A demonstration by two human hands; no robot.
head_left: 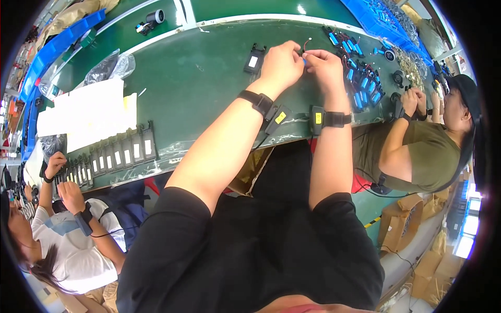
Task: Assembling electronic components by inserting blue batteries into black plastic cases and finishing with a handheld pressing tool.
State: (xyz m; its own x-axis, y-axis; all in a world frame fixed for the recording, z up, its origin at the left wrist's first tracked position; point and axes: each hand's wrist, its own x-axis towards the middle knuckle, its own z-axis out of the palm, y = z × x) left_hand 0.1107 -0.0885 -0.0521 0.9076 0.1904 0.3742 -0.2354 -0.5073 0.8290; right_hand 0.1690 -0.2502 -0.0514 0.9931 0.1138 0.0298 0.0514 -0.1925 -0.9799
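My left hand point(283, 65) and my right hand point(324, 68) meet over the far middle of the green table, both closed with fingertips pinched together. Between them is a small blue cylindrical battery cell point(304, 61), mostly hidden by the fingers. A thin red wire rises from the fingertips, ending in a small white connector point(310, 39). Which fingers grip the cell and which the wire is hard to make out. Just left of my left hand lies a black plastic housing point(254, 60) with a white label. Right of my right hand several blue wired cells point(365, 86) are spread out.
Black labelled housings point(120, 151) stand in a row at the table's left front, beside white sheets point(86, 115). Blue bins point(381, 23) line the far right. A co-worker in a white shirt point(78, 245) sits left; another in an olive shirt point(417, 156) sits right.
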